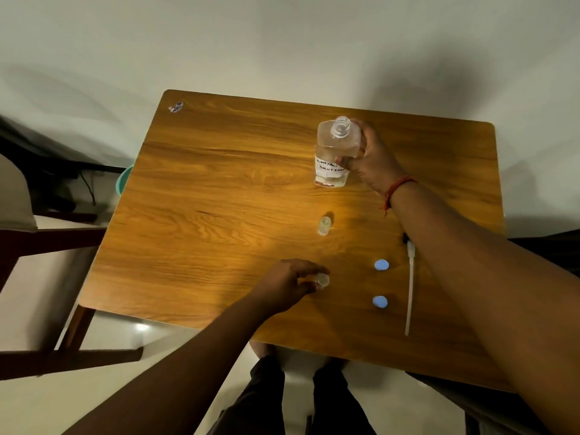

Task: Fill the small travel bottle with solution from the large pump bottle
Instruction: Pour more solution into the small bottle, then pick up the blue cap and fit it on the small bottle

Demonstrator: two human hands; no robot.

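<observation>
The large clear bottle [335,149] stands upright at the back of the wooden table [219,189], its neck open with no pump on it, and a white handwritten label on its front. My right hand [373,158] grips its right side. The small travel bottle [324,225] stands alone in the middle of the table, touched by neither hand. Near the front edge my left hand [288,284] pinches a small clear cap [322,280]. The pump head with its long white tube [410,284] lies on the table under my right forearm.
Two small blue caps [381,265] [379,301] lie to the right of my left hand. A sticker [175,107] marks the table's far left corner. A dark wooden chair frame [47,243] stands left of the table. My legs show below the front edge.
</observation>
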